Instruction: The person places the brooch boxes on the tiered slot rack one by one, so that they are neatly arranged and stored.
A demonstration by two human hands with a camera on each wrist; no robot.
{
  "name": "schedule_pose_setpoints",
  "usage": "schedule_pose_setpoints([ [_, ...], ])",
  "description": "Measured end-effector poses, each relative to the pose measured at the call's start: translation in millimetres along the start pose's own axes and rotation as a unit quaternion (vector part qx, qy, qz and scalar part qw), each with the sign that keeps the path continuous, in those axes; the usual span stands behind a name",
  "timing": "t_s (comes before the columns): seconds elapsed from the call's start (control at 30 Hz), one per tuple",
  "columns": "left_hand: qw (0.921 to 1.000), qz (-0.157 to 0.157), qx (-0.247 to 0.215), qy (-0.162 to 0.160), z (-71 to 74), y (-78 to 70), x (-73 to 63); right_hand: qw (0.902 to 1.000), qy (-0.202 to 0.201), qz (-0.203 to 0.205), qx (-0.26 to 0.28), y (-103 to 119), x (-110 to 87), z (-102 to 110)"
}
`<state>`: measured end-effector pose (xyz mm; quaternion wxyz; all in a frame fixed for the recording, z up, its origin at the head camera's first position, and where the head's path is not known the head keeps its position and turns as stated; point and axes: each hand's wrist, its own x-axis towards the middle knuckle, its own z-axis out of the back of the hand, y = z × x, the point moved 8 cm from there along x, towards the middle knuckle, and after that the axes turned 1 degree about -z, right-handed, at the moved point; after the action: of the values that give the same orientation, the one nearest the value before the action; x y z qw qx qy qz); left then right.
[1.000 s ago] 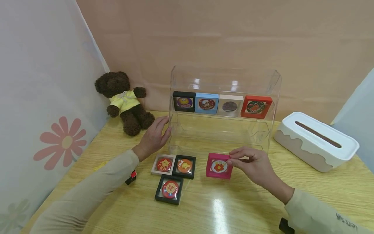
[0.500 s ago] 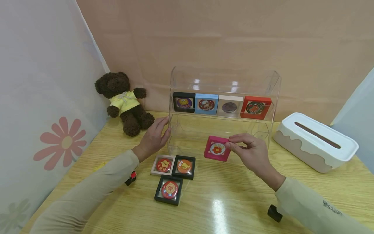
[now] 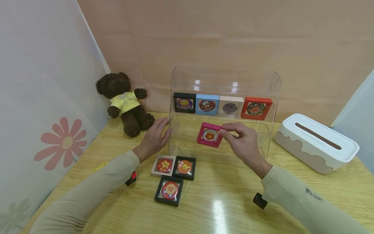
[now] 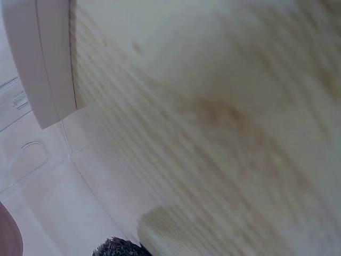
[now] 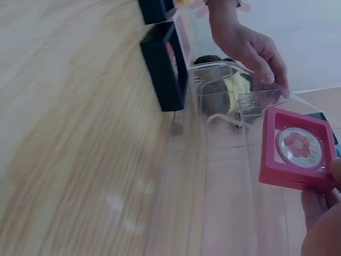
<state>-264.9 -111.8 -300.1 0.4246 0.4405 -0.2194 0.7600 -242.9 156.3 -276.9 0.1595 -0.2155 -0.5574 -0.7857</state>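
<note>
My right hand pinches a pink square badge frame by its right edge, thumb in front. Inside the frame is a round white badge with a red flower. It is raised before the lower tier of a clear acrylic display rack. My left hand rests against the rack's left side with fingers extended. On the rack's upper tier stand a black frame, a light blue frame, a beige frame and a red frame.
A pale frame and two black frames lie on the table in front of the rack, one nearer. A brown teddy bear in a yellow top sits left. A white-topped tissue box stands right.
My right hand has lifted the pink frame up and slightly left, from low over the table to the rack's lower tier. My left hand has stayed at the rack's side.
</note>
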Motion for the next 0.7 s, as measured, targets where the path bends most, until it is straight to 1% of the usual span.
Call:
schedule_pose_setpoints([
  [0.1, 1.0000, 0.000, 0.000, -0.001, -0.7, 0.4, -0.6, 0.9998, -0.010, 0.014, 0.000, 6, 4.2, -4],
  [0.23, 1.0000, 0.003, -0.002, -0.003, -0.6, 0.8, -0.7, 0.9990, -0.019, 0.038, 0.016, 15, 9.3, -9],
  [0.37, 1.0000, 0.004, -0.003, -0.002, -0.7, 0.3, -0.2, 0.9963, -0.031, 0.058, 0.055, 21, 12.3, -13],
  [0.43, 1.0000, 0.003, -0.003, -0.003, -0.5, -0.2, -0.1, 0.9952, -0.038, 0.065, 0.063, 23, 13.0, -14],
  [0.57, 1.0000, 0.001, -0.002, -0.008, -0.1, -0.7, -0.4, 0.9945, -0.053, 0.067, 0.061, 25, 14.2, -17],
  [0.7, 1.0000, 0.004, -0.002, -0.007, -0.6, -0.2, -1.2, 0.9940, -0.067, 0.055, 0.066, 39, 14.9, -20],
])
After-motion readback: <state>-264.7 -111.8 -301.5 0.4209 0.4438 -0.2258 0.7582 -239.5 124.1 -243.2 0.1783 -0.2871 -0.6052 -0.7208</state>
